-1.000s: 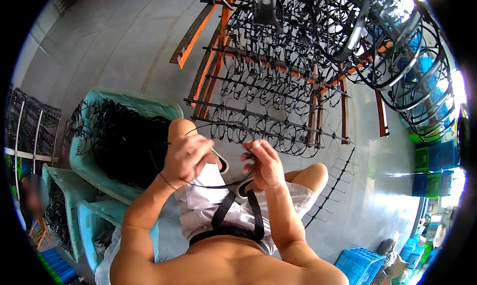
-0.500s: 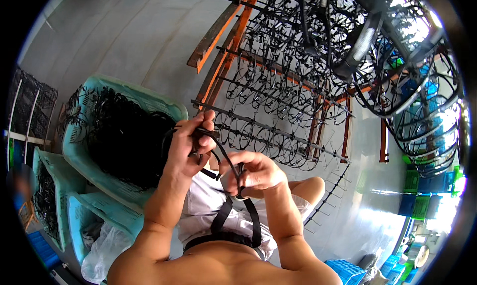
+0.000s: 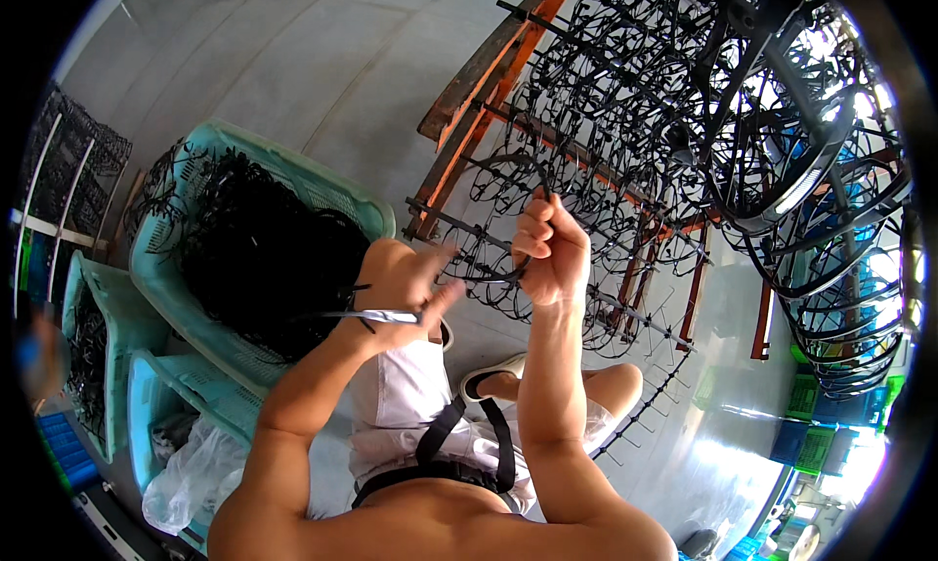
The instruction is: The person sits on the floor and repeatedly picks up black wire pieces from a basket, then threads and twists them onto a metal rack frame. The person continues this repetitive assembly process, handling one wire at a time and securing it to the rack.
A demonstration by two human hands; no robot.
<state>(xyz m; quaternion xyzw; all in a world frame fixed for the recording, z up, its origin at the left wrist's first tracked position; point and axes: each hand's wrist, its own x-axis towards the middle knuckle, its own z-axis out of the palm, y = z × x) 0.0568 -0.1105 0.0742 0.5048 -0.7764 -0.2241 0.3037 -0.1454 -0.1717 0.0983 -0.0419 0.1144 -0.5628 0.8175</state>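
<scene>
My right hand [image 3: 552, 253] is raised in front of the rack, its fingers closed on a thin black curved band [image 3: 508, 157]. This band bends like an open hoop, and part of it is hidden in the fist. To its left, my left hand [image 3: 410, 292] is smeared by motion, near the right rim of a large teal basket. Across its palm and wrist lies a black strip with a shiny pale section [image 3: 386, 317]. Whether the left fingers grip that strip is unclear.
A rust-orange rack [image 3: 459, 160] carries rows of black hoops on rods, ahead and right. The teal basket [image 3: 147, 258] at left is heaped with black bands [image 3: 264, 248]. Smaller teal baskets [image 3: 186, 366] stand nearer, one with a plastic bag [image 3: 200, 473].
My hands were close together over my lap, working on black bands. The right hand has moved up and forward with a band; the left has shifted slightly right and its fingers have loosened.
</scene>
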